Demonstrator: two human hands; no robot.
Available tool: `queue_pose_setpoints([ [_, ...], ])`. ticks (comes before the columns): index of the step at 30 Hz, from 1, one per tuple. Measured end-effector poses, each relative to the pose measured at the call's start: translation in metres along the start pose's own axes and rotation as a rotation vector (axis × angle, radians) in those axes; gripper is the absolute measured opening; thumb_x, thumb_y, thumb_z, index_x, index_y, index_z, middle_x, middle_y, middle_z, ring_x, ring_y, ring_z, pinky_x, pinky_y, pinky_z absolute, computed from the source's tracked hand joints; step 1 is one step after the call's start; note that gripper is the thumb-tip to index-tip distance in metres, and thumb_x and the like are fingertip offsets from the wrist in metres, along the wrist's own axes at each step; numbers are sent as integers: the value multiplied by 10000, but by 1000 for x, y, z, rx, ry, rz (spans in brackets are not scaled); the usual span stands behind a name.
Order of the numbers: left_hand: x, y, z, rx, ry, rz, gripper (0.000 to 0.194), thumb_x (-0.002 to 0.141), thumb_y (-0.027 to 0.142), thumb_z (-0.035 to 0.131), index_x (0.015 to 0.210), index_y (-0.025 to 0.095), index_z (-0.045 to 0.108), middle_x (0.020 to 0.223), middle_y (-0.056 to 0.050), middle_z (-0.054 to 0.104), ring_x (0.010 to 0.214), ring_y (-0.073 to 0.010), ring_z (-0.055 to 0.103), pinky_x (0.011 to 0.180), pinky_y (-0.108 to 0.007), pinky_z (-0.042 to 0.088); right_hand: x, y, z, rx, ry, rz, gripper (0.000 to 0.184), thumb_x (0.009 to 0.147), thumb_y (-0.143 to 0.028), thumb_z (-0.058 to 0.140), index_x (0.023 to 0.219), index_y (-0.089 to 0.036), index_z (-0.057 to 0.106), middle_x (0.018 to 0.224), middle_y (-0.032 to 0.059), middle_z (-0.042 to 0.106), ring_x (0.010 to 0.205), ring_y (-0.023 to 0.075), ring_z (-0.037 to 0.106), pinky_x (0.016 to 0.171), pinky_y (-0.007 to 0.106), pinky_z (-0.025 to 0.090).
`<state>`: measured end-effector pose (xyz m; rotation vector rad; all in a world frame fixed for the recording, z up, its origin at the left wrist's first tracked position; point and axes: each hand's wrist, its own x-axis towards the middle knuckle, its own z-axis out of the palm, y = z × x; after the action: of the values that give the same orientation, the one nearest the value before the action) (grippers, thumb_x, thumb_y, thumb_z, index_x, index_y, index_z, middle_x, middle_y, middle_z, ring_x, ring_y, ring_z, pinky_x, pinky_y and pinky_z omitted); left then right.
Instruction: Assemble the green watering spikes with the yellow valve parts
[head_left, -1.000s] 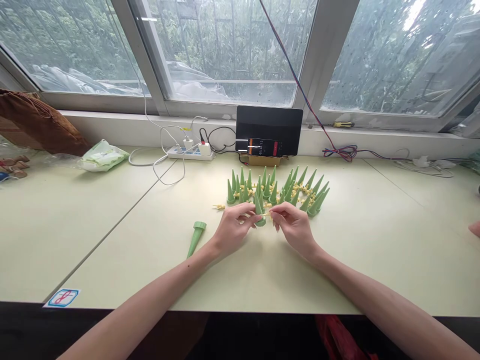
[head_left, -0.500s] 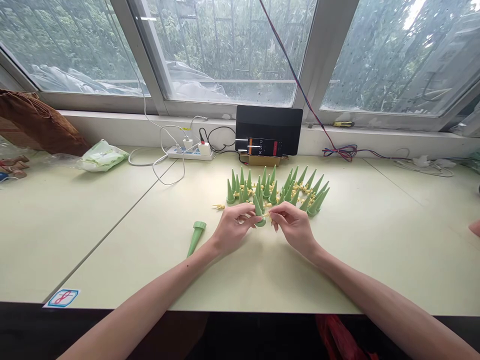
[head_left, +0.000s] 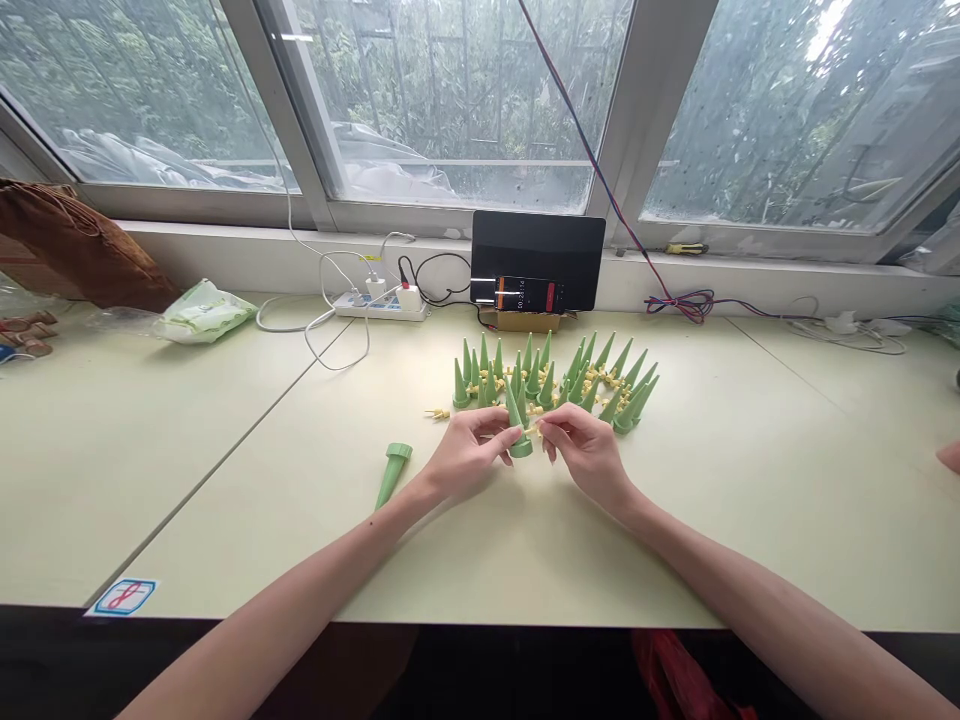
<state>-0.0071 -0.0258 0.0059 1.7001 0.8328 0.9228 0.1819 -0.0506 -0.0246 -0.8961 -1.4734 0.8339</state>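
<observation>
Left hand [head_left: 472,450]: fingers curled, thumb and fingers closed around the lower part of a green cone [head_left: 515,412]. Cone held wide end down, tip up, leaning slightly to the left; whether its base touches the bench [head_left: 525,560] cannot be told.

Right hand [head_left: 589,450]: thumb and forefinger pinched together on a small yellow piece [head_left: 533,430], which reaches toward the side of the held cone, low down. Contact between piece and cone too small to confirm. The two hands face each other, near but apart.

Just beyond the hands: a cluster of green cones [head_left: 460,385], standing wide end down with tips up, closely spaced, with more yellow fittings [head_left: 616,380] among them near the bases. Exact count not possible; some overlap or sit behind the fingers.

Left of the cluster, a single yellow fitting [head_left: 436,413] lies apart on the bench. Nearer the person, a loose green cone [head_left: 392,472] lies on its side, capped wide end away, narrow end at the edge of the left forearm.

Rear of bench: a phone [head_left: 529,294] with a lit display, propped against a black panel [head_left: 538,240]; left of these, a power strip [head_left: 382,310] with plugs and cables.
</observation>
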Motion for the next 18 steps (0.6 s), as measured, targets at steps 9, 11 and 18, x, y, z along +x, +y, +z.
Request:
queue_pose_setpoints([
  [9, 1, 0, -9, -24, -16, -80, 318, 871, 466, 648, 820, 152, 640, 744, -8, 578, 535, -93, 547, 507, -230, 497, 3, -7, -7, -342, -88, -240, 160, 968, -275, 568, 971, -226, 720, 888, 72, 673, 757, 186, 637, 657, 332, 553],
  [11, 1, -1, -10, -27, -18, -93, 314, 867, 468, 652, 839, 155, 643, 763, -10, 588, 520, -87, 542, 492, -226, 476, 4, -8, -8, -380, -98, -304, 163, 967, -252, 564, 982, -229, 724, 900, 76, 688, 784, 192, 651, 694, 343, 554],
  [18, -1, 0, -12, 62, -2, -104, 311, 893, 479, 608, 864, 170, 629, 497, 44, 487, 428, -95, 463, 453, -230, 409, 3, -6, -9, -451, -114, -372, 182, 965, -255, 553, 1033, -243, 722, 913, 81, 704, 754, 193, 658, 666, 340, 552],
])
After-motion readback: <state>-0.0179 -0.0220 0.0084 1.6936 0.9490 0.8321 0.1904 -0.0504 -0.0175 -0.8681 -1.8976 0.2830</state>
